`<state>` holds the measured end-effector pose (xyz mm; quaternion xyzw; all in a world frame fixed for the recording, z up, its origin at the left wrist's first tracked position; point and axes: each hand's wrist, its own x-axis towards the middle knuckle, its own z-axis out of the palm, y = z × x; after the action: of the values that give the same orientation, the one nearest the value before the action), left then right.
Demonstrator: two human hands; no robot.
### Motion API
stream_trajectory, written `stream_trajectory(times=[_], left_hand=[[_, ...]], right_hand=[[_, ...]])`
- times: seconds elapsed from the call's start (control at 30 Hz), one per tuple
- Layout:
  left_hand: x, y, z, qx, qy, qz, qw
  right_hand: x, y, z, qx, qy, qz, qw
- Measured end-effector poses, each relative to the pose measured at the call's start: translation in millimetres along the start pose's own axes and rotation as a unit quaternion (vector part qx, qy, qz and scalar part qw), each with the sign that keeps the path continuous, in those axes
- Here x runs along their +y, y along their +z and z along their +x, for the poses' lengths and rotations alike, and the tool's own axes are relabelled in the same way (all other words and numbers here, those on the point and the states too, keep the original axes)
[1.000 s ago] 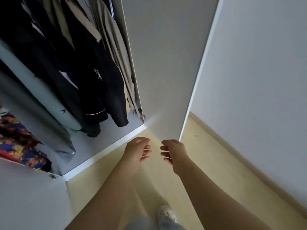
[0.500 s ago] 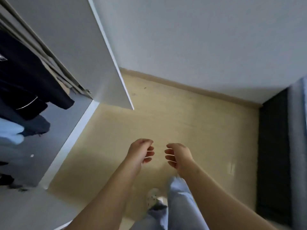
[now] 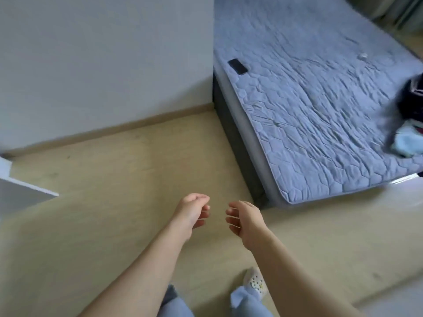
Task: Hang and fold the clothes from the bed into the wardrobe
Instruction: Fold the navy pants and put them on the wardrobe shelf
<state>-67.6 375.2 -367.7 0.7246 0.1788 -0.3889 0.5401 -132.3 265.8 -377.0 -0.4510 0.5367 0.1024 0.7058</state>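
Head view, left hand [image 3: 191,212] and right hand [image 3: 246,217] empty, fingers [image 3: 232,219] loosely curled

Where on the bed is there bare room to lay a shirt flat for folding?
The wide middle of the bed is bare, between the phone near the wall-side edge and the clothes pile at the right edge. The near corner is free too. It is crowded only around that pile. Both hands are empty.

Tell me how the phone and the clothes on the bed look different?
The phone is one flat black rectangle; the clothes are a rumpled heap of dark and light blue pieces. The phone lies near the wall-side edge of the bed; the clothes sit at the picture's right edge, partly out of view. Both rest on the blue quilted cover.
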Motion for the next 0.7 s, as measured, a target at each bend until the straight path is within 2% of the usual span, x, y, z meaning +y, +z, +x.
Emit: stream_trajectory(times=[0.23,0.53,0.7], left_hand=[[26,203,-19,-0.099,0.006,0.071,0.993],[71,369,-9,-0.191,0.038,0.170,0.966],[109,460,24,-0.232,0.043,0.198,0.951]], right_hand=[[-40,-188,7,0.076,-0.012,0.106,0.991],[-85,-323,40,0.137,-0.010,0.230,0.963],[-147,-392,76,0.174,-0.022,0.260,0.949]])
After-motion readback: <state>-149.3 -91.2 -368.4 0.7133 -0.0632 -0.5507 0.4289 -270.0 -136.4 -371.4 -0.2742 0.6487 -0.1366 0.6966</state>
